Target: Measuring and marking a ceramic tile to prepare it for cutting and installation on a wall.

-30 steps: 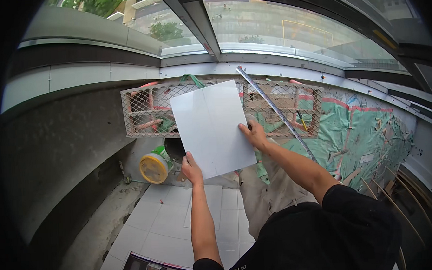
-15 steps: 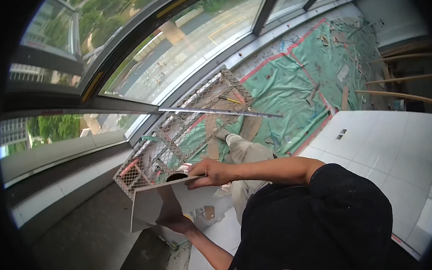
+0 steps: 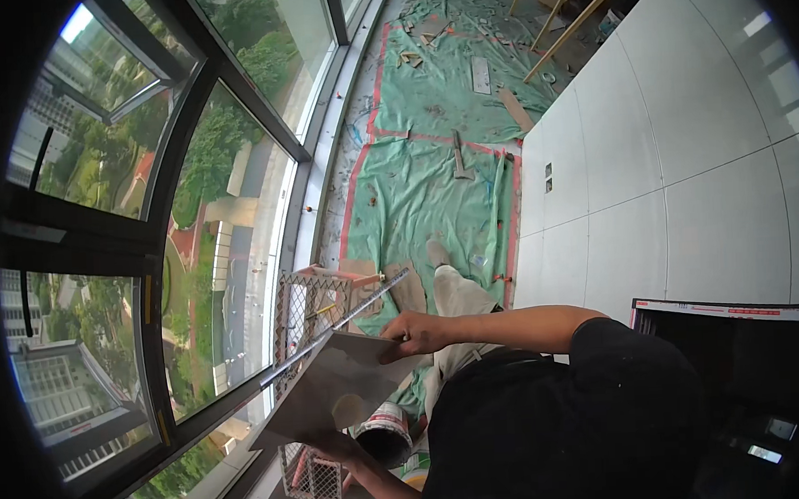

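Observation:
A flat grey tile is held out in front of me, tilted, with a pale round patch on its shiny face. My right hand grips its upper right edge, thumb and fingers closed around it. At the lower edge, my left hand supports the tile; its fingers are mostly hidden behind it. Close below the tile stands a bucket with a dark inside. Just behind the tile, a long metal straightedge lies across a mesh-sided platform, partly covered by the tile.
Large windows run along my left. Green sheeting with red tape edges covers the floor ahead, with a hammer and scraps on it. White tiles cover the wall at right. Wooden poles lean at the far end.
My view has swung to the right, bringing the tiled wall and more sheeting into sight. The tile has turned in my hands and now shows more of its face; both hands stay on it.

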Tool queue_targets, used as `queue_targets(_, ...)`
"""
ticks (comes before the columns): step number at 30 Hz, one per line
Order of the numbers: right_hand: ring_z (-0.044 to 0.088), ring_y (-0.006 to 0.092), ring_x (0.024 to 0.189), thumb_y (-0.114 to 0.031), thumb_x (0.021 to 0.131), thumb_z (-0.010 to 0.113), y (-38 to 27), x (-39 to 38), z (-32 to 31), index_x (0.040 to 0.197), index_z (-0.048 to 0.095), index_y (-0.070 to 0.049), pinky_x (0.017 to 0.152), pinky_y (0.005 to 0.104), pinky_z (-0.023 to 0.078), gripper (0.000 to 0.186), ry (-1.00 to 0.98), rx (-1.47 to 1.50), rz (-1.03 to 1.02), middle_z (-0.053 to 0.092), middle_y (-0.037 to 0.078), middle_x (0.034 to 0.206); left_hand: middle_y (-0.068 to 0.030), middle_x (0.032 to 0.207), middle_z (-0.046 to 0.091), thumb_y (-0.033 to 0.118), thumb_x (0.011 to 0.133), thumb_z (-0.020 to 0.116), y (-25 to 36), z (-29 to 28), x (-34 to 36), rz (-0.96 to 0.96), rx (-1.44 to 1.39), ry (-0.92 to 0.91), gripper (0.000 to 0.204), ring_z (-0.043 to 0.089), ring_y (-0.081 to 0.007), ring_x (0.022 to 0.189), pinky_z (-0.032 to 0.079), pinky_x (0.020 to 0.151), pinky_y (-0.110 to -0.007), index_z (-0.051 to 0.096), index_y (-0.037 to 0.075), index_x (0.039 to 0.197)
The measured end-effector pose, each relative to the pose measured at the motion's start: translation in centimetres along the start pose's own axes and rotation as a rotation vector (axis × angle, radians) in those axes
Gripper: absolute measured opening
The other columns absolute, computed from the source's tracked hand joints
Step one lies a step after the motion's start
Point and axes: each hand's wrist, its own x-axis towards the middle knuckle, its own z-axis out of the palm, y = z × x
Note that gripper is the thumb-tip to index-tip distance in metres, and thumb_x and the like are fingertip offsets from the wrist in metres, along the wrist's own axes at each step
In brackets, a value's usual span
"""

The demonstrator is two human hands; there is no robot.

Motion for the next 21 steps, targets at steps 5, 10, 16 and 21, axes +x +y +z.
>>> queue_targets(5,0.073,0.0131,0.100,-0.026,0.102,0.085,2.1,-6.7,-13.8,0.128,0.080,-0.003,0.090,0.0338,0.056,0.035,0.330,0.095,0.214,0.082,0.007,0.113,-0.0123,0.126,0.072,0.055,0.115,0.060,16.2,16.4,5.4,-0.277,-0.522,-0.204,0.063,0.069,-0.0239,0.113,0.055,0.097,-0.042,0.064,-0.003,0.139)
queue_targets(10,0.072,0.0121,0.101,-0.030,0.105,0.082,6.5,-9.8,-28.9,0.128,0.079,-0.003,0.090,0.0342,0.057,0.036,0.578,0.048,0.184,0.082,0.007,0.112,-0.0087,0.107,0.070,0.051,0.113,0.067,29.9,35.7,7.9,-0.150,-0.463,-0.369,0.056,0.061,-0.0180,0.093,0.052,0.087,-0.037,0.069,-0.005,0.111)
queue_targets(16,0.070,0.0109,0.101,-0.031,0.102,0.085,2.4,-13.3,-48.3,0.122,0.081,-0.001,0.091,0.0320,0.056,0.037,0.778,0.170,0.189,0.082,0.007,0.106,-0.0011,0.089,0.059,0.049,0.110,0.073,40.2,56.1,10.0,-0.064,-0.583,-0.391,0.051,0.051,-0.0132,0.083,0.045,0.077,-0.035,0.064,0.000,0.096)
queue_targets(21,0.073,0.0103,0.102,-0.027,0.100,0.088,1.2,-13.4,-62.9,0.122,0.081,-0.002,0.094,0.0348,0.058,0.034,0.860,-0.051,0.277,0.084,0.007,0.110,-0.0045,0.093,0.075,0.036,0.096,0.090,48.6,65.4,14.1,-0.013,-0.648,-0.733,0.043,0.066,-0.0128,0.087,0.051,0.082,-0.030,0.074,-0.003,0.104)
